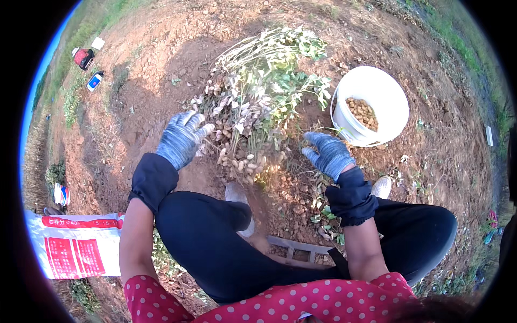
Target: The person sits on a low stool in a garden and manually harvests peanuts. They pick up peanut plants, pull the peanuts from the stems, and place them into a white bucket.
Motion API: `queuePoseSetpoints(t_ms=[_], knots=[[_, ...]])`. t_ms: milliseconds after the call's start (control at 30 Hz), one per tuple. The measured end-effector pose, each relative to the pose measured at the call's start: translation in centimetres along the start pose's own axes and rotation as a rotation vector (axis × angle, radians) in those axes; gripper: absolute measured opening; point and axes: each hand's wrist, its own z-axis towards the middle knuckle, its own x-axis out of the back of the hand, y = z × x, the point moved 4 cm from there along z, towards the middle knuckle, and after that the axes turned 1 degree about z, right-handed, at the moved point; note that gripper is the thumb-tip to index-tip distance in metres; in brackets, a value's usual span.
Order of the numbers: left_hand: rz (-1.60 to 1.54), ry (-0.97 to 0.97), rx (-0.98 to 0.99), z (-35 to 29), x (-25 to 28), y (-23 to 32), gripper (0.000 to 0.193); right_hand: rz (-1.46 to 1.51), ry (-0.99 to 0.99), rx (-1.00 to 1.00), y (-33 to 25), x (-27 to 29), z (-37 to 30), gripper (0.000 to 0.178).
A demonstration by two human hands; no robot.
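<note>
A heap of pulled peanut plants (258, 97) lies on the soil in front of me, its leafy stems pointing away. Pale peanut pods (245, 167) hang among the roots at the near end. My left hand (182, 139), in a grey-blue knit glove, is at the heap's left edge with its fingers spread and no object visible in it. Gloved alike, my right hand (329, 153) is just right of the pods, fingers and thumb apart, also with nothing seen in it. Beyond it stands a white bucket (396, 99) with loose peanuts (362, 114) in the bottom.
A white and red printed sack (75, 245) lies at my left. Under me is a low slatted seat (296, 248). Far left are a blue and white container (95, 81), a red and black bag (82, 57) and a white tub (62, 194). Dry, cloddy soil (145, 97) surrounds the heap.
</note>
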Motion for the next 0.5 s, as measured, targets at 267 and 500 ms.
queuePoseSetpoints(t_ms=[267,500], knots=[[0.327,-0.280,-0.712,6.3,-15.3,3.9,0.036,0.015,0.011,0.045,-0.4,-1.7,0.5,0.033],[0.285,-0.477,-0.627,6.9,-12.0,5.0,0.034,0.071,0.006,-0.014,1.4,-0.8,0.4,0.034]])
